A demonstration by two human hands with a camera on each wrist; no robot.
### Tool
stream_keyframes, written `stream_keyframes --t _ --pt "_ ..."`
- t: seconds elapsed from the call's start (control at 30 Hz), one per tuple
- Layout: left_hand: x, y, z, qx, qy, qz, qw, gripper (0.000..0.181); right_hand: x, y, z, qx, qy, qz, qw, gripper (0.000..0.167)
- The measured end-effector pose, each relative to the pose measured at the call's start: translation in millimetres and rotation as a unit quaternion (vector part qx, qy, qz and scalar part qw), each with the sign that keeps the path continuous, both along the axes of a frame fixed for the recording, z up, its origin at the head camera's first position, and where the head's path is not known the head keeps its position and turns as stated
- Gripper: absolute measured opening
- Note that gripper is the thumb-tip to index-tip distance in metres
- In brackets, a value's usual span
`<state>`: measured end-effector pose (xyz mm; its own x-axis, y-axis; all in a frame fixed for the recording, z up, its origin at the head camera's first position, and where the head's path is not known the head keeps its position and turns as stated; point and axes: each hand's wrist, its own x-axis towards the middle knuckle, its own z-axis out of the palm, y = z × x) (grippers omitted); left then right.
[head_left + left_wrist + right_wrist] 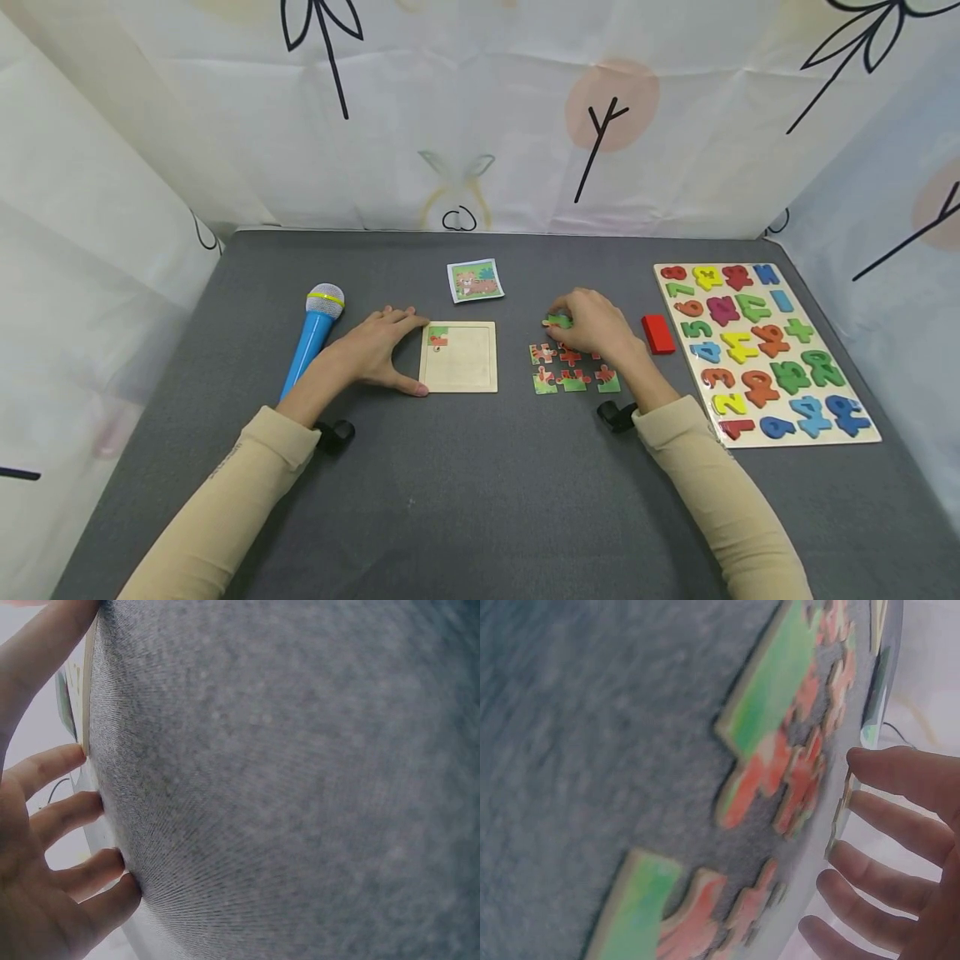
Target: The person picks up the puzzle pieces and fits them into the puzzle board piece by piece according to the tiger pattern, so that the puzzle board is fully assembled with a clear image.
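Note:
In the head view a square wooden puzzle tray (468, 358) holds one green and red piece (437, 337) in its upper left corner. My left hand (375, 354) rests at the tray's left edge, fingers spread, thumb near the lower corner. My right hand (596, 325) pinches a green puzzle piece (558, 320) between thumb and fingers, above the other loose pieces (574, 385). The right wrist view shows the pinched piece (839, 814) edge-on, off to the side of the loose ones (769, 697). In the left wrist view, fingertips (81, 752) touch the tray's edge.
A small picture card (476, 282) lies behind the tray. A blue microphone (311, 333) is left of my left hand. To the right are a red block (657, 334) and a board of colourful numbers and letters (765, 358). White printed curtains stand behind the grey table (450, 500).

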<state>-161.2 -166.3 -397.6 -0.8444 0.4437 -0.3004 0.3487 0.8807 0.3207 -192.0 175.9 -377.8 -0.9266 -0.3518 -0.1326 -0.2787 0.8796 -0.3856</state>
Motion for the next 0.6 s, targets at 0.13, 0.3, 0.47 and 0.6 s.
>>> stream_keyframes --t 0.13,0.3,0.47,0.6 --pt "-0.7 0.0 -0.7 -0.001 -0.004 0.002 1.0 0.107 1.3 -5.9 1.4 -0.011 0.006 0.007 0.9999 0.029" --pt "-1.0 0.2 -1.1 -0.001 -0.005 0.005 1.0 0.107 3.9 -16.8 3.6 -0.019 0.015 0.02 0.9995 0.031" --pt "-0.3 0.6 -0.4 0.007 0.002 0.001 1.0 0.107 6.9 -30.8 5.7 -0.022 0.031 0.036 0.9986 0.029" --pt "0.3 -0.2 -0.3 0.008 0.009 -0.002 0.9999 0.107 8.2 -43.8 7.4 -0.022 0.032 0.044 0.9983 0.029"
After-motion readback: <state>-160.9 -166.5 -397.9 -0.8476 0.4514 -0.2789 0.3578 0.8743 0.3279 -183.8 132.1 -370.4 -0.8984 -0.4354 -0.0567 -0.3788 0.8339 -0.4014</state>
